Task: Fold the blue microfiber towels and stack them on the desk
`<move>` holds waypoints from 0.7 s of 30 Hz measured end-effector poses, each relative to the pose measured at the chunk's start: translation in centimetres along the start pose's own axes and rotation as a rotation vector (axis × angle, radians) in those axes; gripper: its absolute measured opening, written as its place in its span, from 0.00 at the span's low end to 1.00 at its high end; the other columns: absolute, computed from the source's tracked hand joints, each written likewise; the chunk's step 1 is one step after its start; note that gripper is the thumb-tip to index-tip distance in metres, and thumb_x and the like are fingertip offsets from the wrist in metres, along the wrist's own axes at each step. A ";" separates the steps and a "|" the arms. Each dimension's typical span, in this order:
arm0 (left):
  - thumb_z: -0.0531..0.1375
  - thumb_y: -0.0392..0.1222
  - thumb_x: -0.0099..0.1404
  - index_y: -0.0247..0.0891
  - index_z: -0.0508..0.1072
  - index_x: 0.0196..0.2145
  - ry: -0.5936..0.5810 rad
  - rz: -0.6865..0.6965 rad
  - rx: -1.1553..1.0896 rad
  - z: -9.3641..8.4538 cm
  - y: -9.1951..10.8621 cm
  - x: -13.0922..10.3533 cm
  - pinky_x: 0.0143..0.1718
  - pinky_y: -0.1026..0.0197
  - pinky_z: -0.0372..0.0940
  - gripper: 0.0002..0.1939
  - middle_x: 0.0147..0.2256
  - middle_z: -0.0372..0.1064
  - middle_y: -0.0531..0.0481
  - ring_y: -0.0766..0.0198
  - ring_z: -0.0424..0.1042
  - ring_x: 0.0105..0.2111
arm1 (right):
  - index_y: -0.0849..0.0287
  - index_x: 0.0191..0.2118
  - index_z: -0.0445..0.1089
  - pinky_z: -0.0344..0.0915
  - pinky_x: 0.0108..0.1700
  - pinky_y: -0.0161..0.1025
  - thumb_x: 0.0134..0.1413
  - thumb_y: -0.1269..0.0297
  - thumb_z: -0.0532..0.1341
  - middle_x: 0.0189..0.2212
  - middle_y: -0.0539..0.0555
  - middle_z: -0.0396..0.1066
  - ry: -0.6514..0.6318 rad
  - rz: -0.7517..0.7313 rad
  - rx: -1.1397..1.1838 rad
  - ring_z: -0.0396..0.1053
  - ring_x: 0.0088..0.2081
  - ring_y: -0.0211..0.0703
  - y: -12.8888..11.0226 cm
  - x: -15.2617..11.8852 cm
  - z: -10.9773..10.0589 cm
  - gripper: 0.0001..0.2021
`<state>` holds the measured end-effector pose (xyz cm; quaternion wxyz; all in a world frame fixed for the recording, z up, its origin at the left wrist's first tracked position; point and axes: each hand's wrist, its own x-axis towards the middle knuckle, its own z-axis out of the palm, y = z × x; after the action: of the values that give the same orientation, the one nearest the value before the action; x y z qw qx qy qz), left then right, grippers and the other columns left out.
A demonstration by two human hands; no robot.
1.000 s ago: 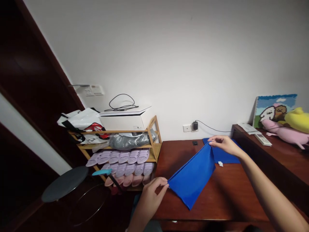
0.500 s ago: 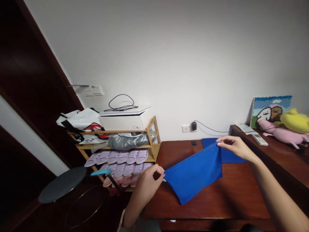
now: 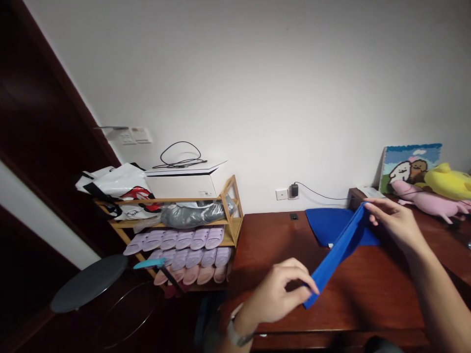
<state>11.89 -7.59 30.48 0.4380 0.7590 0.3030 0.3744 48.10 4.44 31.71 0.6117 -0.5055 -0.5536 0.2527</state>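
A piece of blue cloth point(image 3: 340, 250) is stretched at a slant above the wooden desk point(image 3: 272, 255). Its lower left corner is pinched by my left hand point(image 3: 277, 291), thumb against fingers. At the upper right corner, my right hand point(image 3: 397, 223) pinches the fabric between thumb and fingers. The cloth appears narrow, seen nearly edge-on. Behind it, a second flat blue piece point(image 3: 324, 225) lies on the desk near the wall, with a small white tag point(image 3: 330, 245) at its front edge.
To the left stands a wooden rack point(image 3: 230, 196) with several slippers point(image 3: 184, 239), a white box point(image 3: 184, 185) and a bag point(image 3: 121, 184). A round stool point(image 3: 90, 282) is at lower left. Pink and yellow plush toys point(image 3: 427, 201) and a dog picture point(image 3: 410, 169) sit at right.
Both hands have moved right with the blue cloth, the left also nearer to me. The cloth has turned from a broad hanging face to a narrow, steeper strip. More of the second piece shows.
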 end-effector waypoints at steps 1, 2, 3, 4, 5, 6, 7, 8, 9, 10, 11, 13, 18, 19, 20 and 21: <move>0.67 0.43 0.67 0.42 0.85 0.36 -0.012 0.019 0.003 1.3 -0.3 0.5 0.47 0.60 0.69 0.06 0.39 0.76 0.46 0.60 0.75 0.40 | 0.56 0.46 0.81 0.70 0.29 0.39 0.44 0.39 0.74 0.24 0.50 0.76 0.042 -0.012 0.010 0.71 0.24 0.41 0.3 0.3 0.0 0.29; 0.68 0.44 0.67 0.43 0.85 0.36 -0.006 0.025 -0.003 2.3 -0.8 0.8 0.48 0.59 0.69 0.06 0.38 0.77 0.46 0.60 0.75 0.40 | 0.56 0.46 0.80 0.73 0.33 0.41 0.44 0.39 0.74 0.28 0.52 0.78 0.069 -0.026 0.011 0.74 0.27 0.43 0.8 0.7 0.4 0.29; 0.68 0.44 0.66 0.43 0.86 0.35 0.017 0.016 -0.018 3.2 -1.6 1.0 0.47 0.59 0.69 0.06 0.38 0.77 0.46 0.60 0.75 0.40 | 0.56 0.46 0.80 0.74 0.37 0.42 0.45 0.39 0.74 0.32 0.54 0.80 0.078 -0.040 0.002 0.76 0.31 0.45 1.4 1.3 1.0 0.29; 0.69 0.45 0.65 0.43 0.86 0.34 0.049 -0.007 -0.040 3.8 -2.6 1.0 0.46 0.59 0.70 0.06 0.37 0.77 0.45 0.60 0.76 0.39 | 0.56 0.47 0.80 0.75 0.41 0.44 0.46 0.39 0.73 0.36 0.56 0.81 0.066 -0.053 -0.015 0.78 0.34 0.47 2.1 2.0 2.1 0.28; 0.70 0.46 0.63 0.42 0.86 0.33 0.094 -0.042 -0.070 4.2 -3.8 0.8 0.45 0.59 0.70 0.06 0.37 0.77 0.45 0.59 0.76 0.39 | 0.56 0.47 0.80 0.76 0.44 0.46 0.48 0.39 0.71 0.38 0.57 0.82 0.032 -0.067 -0.041 0.79 0.36 0.49 2.9 2.7 3.5 0.28; 0.71 0.46 0.62 0.42 0.85 0.32 0.142 -0.080 -0.107 4.3 -5.2 0.4 0.43 0.60 0.70 0.07 0.38 0.77 0.45 0.59 0.76 0.39 | 0.57 0.47 0.80 0.75 0.46 0.48 0.50 0.40 0.70 0.39 0.57 0.82 -0.018 -0.080 -0.072 0.79 0.37 0.50 3.9 3.4 5.4 0.27; 0.72 0.47 0.61 0.41 0.85 0.32 0.197 -0.119 -0.149 4.3 -6.9 -0.1 0.42 0.60 0.70 0.07 0.38 0.77 0.44 0.59 0.76 0.39 | 0.57 0.47 0.79 0.75 0.48 0.49 0.53 0.41 0.68 0.40 0.58 0.82 -0.081 -0.089 -0.109 0.79 0.38 0.51 5.0 4.0 7.7 0.26; 0.72 0.47 0.59 0.40 0.84 0.31 0.249 -0.156 -0.189 4.1 -8.8 -0.8 0.41 0.60 0.71 0.08 0.39 0.76 0.44 0.58 0.77 0.39 | 0.58 0.47 0.79 0.75 0.49 0.51 0.55 0.42 0.66 0.41 0.59 0.83 -0.151 -0.094 -0.152 0.80 0.39 0.51 6.2 4.4 10.4 0.24; 0.73 0.47 0.58 0.40 0.83 0.31 0.298 -0.194 -0.221 3.8 -10.9 -1.7 0.41 0.59 0.71 0.09 0.38 0.76 0.45 0.58 0.77 0.38 | 0.58 0.46 0.79 0.74 0.51 0.52 0.57 0.45 0.64 0.42 0.59 0.83 -0.217 -0.096 -0.200 0.80 0.41 0.52 7.3 4.4 13.3 0.22; 0.73 0.47 0.57 0.39 0.82 0.30 0.346 -0.235 -0.238 3.5 -13.1 -2.7 0.41 0.59 0.71 0.09 0.37 0.77 0.45 0.58 0.77 0.37 | 0.58 0.46 0.79 0.73 0.54 0.54 0.59 0.48 0.62 0.44 0.60 0.82 -0.286 -0.096 -0.256 0.79 0.44 0.52 8.5 4.1 16.5 0.20; 0.72 0.46 0.56 0.39 0.80 0.30 0.384 -0.286 -0.232 3.1 -15.4 -3.7 0.41 0.58 0.71 0.09 0.35 0.77 0.46 0.58 0.77 0.36 | 0.59 0.47 0.79 0.71 0.57 0.54 0.61 0.52 0.60 0.46 0.61 0.82 -0.354 -0.088 -0.304 0.79 0.47 0.53 9.5 3.3 19.8 0.18; 0.71 0.43 0.56 0.39 0.78 0.28 0.442 -0.433 -0.145 2.5 -19.7 -6.2 0.41 0.57 0.70 0.07 0.30 0.77 0.48 0.57 0.78 0.34 | 0.60 0.45 0.79 0.71 0.58 0.53 0.60 0.60 0.61 0.48 0.63 0.82 -0.448 -0.071 -0.317 0.78 0.50 0.53 11.5 0.4 26.0 0.14; 0.64 0.38 0.57 0.41 0.78 0.29 0.467 -0.700 0.331 1.4 -26.8 -12.7 0.43 0.58 0.70 0.02 0.32 0.79 0.48 0.56 0.78 0.36 | 0.60 0.47 0.81 0.70 0.61 0.49 0.57 0.65 0.62 0.54 0.64 0.79 -0.647 -0.056 -0.314 0.77 0.55 0.53 15.8 -10.4 32.7 0.15; 0.62 0.39 0.59 0.42 0.78 0.30 0.449 -0.692 0.400 1.2 -27.3 -13.8 0.42 0.58 0.70 0.04 0.33 0.79 0.49 0.57 0.77 0.36 | 0.59 0.49 0.80 0.68 0.63 0.49 0.60 0.63 0.60 0.57 0.63 0.77 -0.661 -0.068 -0.321 0.75 0.58 0.53 16.9 -12.1 31.9 0.16; 0.60 0.40 0.62 0.43 0.79 0.31 0.434 -0.672 0.461 0.9 -27.6 -14.7 0.41 0.58 0.70 0.07 0.33 0.78 0.49 0.58 0.77 0.35 | 0.58 0.51 0.80 0.66 0.66 0.50 0.63 0.62 0.58 0.60 0.62 0.75 -0.659 -0.085 -0.338 0.73 0.61 0.53 18.2 -13.6 30.5 0.17; 0.58 0.41 0.64 0.43 0.79 0.31 0.428 -0.647 0.518 0.6 -27.7 -15.2 0.40 0.58 0.69 0.09 0.32 0.77 0.49 0.58 0.76 0.35 | 0.57 0.53 0.79 0.64 0.67 0.51 0.66 0.59 0.55 0.62 0.61 0.73 -0.644 -0.113 -0.370 0.70 0.63 0.52 19.7 -14.7 28.6 0.19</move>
<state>0.58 -7.85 0.92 0.2559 0.6154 0.6914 0.2787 22.53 8.45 4.31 0.3176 -0.4708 -0.7809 0.2600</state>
